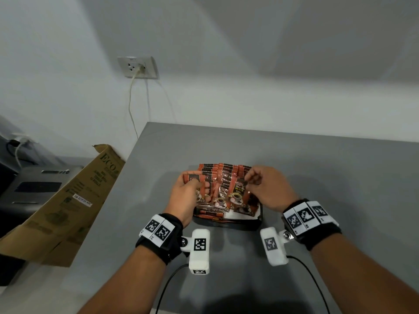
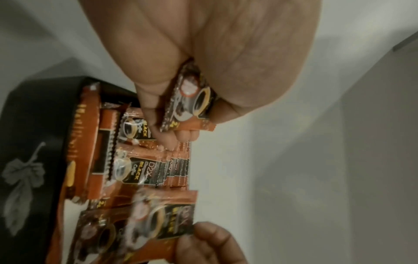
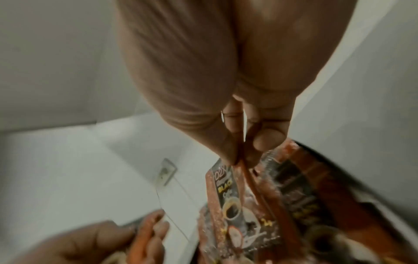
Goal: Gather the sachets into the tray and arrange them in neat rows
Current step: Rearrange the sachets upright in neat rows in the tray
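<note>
A black tray (image 1: 229, 224) with a grey leaf print (image 2: 24, 171) sits on the grey table, packed with several orange-and-black coffee sachets (image 1: 223, 177). My left hand (image 1: 188, 191) hovers over the tray's left side and grips a small stack of sachets (image 2: 192, 100) between thumb and curled fingers. My right hand (image 1: 264, 184) is over the right side and pinches the top edge of one sachet (image 3: 235, 201) between thumb and forefinger, holding it upright above the others. Sachets in the tray (image 2: 140, 169) lie in overlapping rows.
The grey table (image 1: 317, 173) ends at a left edge beside a leaning cardboard box (image 1: 68, 205). A wall socket (image 1: 138, 67) with a cable hangs behind. Wrist camera cables (image 1: 313, 279) trail toward the near edge.
</note>
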A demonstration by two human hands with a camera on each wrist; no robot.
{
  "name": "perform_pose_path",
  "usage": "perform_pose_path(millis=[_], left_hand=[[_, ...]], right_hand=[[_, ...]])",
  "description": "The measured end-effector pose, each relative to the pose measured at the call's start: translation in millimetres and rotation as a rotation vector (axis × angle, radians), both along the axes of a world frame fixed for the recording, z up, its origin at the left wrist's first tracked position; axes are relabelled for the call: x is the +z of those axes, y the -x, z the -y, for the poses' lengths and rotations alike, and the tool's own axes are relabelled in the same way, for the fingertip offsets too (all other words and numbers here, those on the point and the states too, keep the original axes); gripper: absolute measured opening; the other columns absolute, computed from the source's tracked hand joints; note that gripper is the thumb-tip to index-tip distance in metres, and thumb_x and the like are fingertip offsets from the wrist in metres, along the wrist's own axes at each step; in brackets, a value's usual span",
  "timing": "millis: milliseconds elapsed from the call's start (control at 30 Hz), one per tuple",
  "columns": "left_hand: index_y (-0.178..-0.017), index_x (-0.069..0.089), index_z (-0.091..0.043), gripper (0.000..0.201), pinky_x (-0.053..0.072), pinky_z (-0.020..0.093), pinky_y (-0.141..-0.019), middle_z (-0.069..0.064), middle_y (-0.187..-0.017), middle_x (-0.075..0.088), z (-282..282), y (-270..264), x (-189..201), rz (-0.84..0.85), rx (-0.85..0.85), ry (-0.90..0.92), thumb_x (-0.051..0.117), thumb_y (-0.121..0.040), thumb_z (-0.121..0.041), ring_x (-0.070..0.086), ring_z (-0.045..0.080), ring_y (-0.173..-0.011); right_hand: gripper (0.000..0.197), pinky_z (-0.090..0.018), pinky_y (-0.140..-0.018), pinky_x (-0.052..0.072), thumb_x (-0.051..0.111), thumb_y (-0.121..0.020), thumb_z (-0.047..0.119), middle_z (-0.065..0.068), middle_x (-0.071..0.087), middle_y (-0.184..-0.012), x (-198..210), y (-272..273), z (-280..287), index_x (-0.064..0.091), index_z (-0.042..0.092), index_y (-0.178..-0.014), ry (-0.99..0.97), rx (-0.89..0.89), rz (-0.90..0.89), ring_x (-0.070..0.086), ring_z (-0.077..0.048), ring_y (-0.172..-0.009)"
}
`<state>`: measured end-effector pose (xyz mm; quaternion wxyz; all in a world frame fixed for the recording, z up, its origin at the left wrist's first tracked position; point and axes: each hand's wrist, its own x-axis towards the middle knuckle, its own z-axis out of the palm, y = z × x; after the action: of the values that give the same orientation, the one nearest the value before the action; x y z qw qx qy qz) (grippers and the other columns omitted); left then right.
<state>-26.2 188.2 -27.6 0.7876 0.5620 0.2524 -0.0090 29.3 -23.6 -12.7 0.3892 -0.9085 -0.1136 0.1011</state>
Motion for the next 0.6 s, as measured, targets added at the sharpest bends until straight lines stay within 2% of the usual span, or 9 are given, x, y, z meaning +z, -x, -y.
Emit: perform_pose_path(millis=[67,100,167,233,300,367,467,533,600], left_hand=[[-0.116,0.055,-0.002,0.038,0.050,0.035,-0.058,0.014,-0.082,0.061,-0.7,1.4,-0.3,-0.005,-0.009,0.005,0.040,-0.085,0.013,0.057,0.020,-0.063],[-0.116,0.055,-0.002,0.038,0.051,0.035,-0.057,0.013,-0.081,0.061,0.2,1.9,-0.3,-0.004,-0.022,0.000,0.039,-0.085,0.014,0.058,0.019,-0.061],[-0.118,0.054,-0.001,0.041,0.053,0.035,-0.057,0.012,-0.075,0.064,2.6,2.5,-0.4,-0.003,-0.042,-0.014,0.040,-0.083,0.016,0.060,0.020,-0.059],[-0.118,0.055,0.001,0.043,0.055,0.037,-0.060,0.013,-0.071,0.066,4.5,3.8,1.0,0.019,-0.073,-0.052,0.043,-0.080,0.019,0.061,0.022,-0.059],[-0.105,0.062,-0.002,0.039,0.055,0.042,-0.066,0.016,-0.072,0.066,4.7,6.4,1.4,0.056,-0.108,-0.103,0.046,-0.079,0.022,0.062,0.026,-0.063],[-0.092,0.067,-0.010,0.035,0.058,0.046,-0.075,0.016,-0.081,0.071,3.1,8.3,-1.7,0.070,-0.122,-0.166,0.052,-0.081,0.019,0.068,0.030,-0.072],[-0.109,0.063,-0.009,0.032,0.057,0.056,-0.087,0.013,-0.098,0.076,0.1,9.7,-8.0,0.053,-0.116,-0.249,0.064,-0.081,0.008,0.074,0.032,-0.091],[-0.113,0.062,-0.010,0.036,0.057,0.054,-0.088,0.010,-0.101,0.076,0.4,11.1,-9.0,0.052,-0.142,-0.289,0.069,-0.081,0.003,0.074,0.029,-0.093],[-0.114,0.061,-0.012,0.039,0.059,0.047,-0.086,0.010,-0.102,0.075,1.9,11.9,-7.1,0.056,-0.142,-0.312,0.073,-0.080,0.003,0.074,0.026,-0.092]], right_hand=[[0.026,-0.009,-0.061,0.044,0.068,-0.085,0.000,0.009,0.066,-0.082,-12.5,3.1,3.5,0.063,0.025,-0.082,0.121,0.044,-0.030,0.063,-0.006,-0.073],[0.027,-0.012,-0.064,0.047,0.066,-0.085,-0.001,0.009,0.065,-0.083,-18.8,4.6,3.4,0.063,0.026,-0.082,0.180,0.063,-0.029,0.064,-0.010,-0.077],[0.025,-0.027,-0.076,0.054,0.064,-0.086,0.000,0.006,0.067,-0.088,-29.6,4.7,2.0,0.064,0.025,-0.087,0.273,0.075,-0.009,0.065,-0.016,-0.085],[0.022,-0.033,-0.078,0.056,0.061,-0.087,0.002,0.003,0.066,-0.094,-35.1,4.7,0.6,0.064,0.023,-0.090,0.332,0.056,0.012,0.063,-0.018,-0.087],[0.020,-0.032,-0.075,0.055,0.059,-0.088,0.003,0.001,0.064,-0.095,-38.5,5.0,-0.8,0.063,0.023,-0.091,0.351,0.033,0.029,0.060,-0.017,-0.084],[0.019,-0.031,-0.074,0.052,0.057,-0.088,0.002,0.000,0.062,-0.096,-41.0,4.9,-2.3,0.062,0.020,-0.092,0.365,0.029,0.061,0.058,-0.018,-0.085],[0.014,-0.028,-0.080,0.045,0.056,-0.089,0.003,0.000,0.059,-0.096,-44.3,5.1,-2.3,0.062,0.016,-0.090,0.385,0.054,0.125,0.054,-0.020,-0.094],[0.010,-0.026,-0.081,0.041,0.059,-0.089,0.006,0.002,0.057,-0.097,-43.6,6.7,-0.3,0.062,0.016,-0.089,0.370,0.048,0.148,0.052,-0.020,-0.099],[0.007,-0.025,-0.085,0.042,0.065,-0.088,0.012,0.005,0.057,-0.099,-35.8,9.3,-1.0,0.064,0.018,-0.091,0.268,0.025,0.158,0.052,-0.016,-0.099]])
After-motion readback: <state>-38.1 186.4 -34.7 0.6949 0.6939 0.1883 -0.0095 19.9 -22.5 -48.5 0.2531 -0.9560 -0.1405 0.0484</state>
